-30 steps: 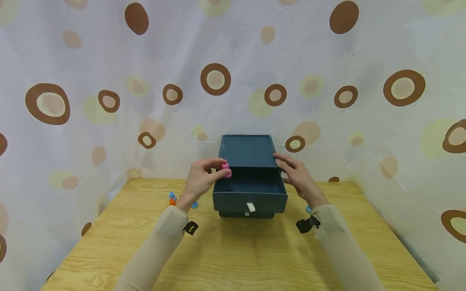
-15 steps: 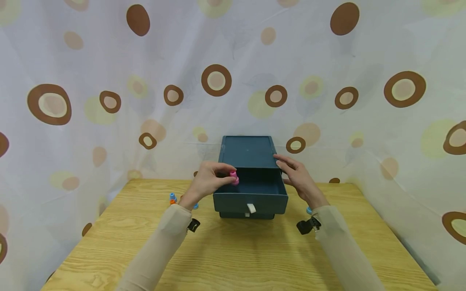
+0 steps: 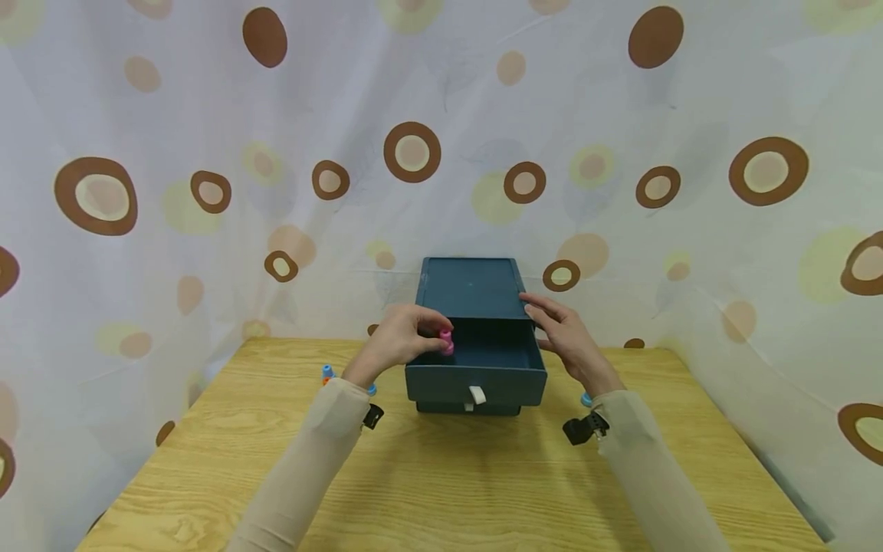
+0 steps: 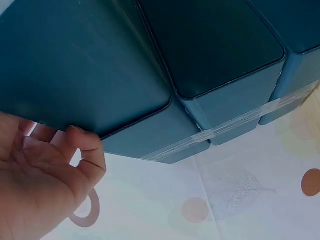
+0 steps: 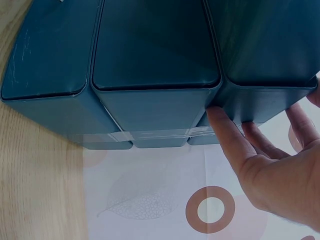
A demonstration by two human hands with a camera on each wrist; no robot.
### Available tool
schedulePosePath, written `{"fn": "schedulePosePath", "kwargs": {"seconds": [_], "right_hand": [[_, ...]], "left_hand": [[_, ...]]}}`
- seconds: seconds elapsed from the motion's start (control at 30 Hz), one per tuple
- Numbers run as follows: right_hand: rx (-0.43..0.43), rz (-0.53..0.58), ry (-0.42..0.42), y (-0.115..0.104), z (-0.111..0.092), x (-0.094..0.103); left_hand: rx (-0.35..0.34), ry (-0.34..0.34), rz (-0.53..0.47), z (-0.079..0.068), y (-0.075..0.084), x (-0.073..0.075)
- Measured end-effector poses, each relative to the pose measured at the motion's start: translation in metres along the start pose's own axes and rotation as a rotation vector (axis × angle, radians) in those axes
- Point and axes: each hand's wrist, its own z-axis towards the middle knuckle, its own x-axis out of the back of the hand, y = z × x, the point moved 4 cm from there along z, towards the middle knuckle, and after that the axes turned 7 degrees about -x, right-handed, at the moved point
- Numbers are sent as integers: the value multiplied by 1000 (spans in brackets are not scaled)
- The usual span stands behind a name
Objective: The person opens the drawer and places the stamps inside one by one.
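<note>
A dark blue drawer cabinet [image 3: 472, 285] stands on the table, its upper drawer [image 3: 476, 383] pulled out. My left hand [image 3: 400, 337] pinches a small pink stepped knob-like piece [image 3: 447, 343] between thumb and fingers, over the drawer's left part. In the left wrist view my left hand [image 4: 55, 175] is by the drawer's side, and the pink piece is hidden. My right hand [image 3: 569, 337] rests on the cabinet's upper right edge. Its extended fingers [image 5: 232, 137] touch the cabinet side [image 5: 155, 110] in the right wrist view.
Small blue pieces [image 3: 327, 372] and an orange one [image 3: 328, 381] lie on the wooden table [image 3: 476, 483] to the left. Another blue piece [image 3: 586, 399] lies near my right wrist. White tabs [image 3: 477, 395] stick out from the drawer fronts. Behind hangs a patterned curtain [image 3: 455, 92].
My left hand has moved right and down with the pink piece, from the drawer's left edge to over its inside. The right hand keeps its place on the cabinet.
</note>
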Motion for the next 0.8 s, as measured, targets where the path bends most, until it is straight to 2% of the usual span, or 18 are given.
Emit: {"fn": "schedulePosePath", "kwargs": {"seconds": [0.17, 0.43, 0.63, 0.8], "right_hand": [[2, -4, 0, 0, 1, -1], [2, -2, 3, -1, 0, -1], [2, -1, 5, 0, 0, 0], [6, -4, -2, 1, 1, 0]], "left_hand": [[13, -18, 9, 2, -1, -1], [21, -10, 13, 3, -3, -2], [-14, 4, 3, 0, -2, 0], [-42, 46, -39, -4, -3, 2]]}}
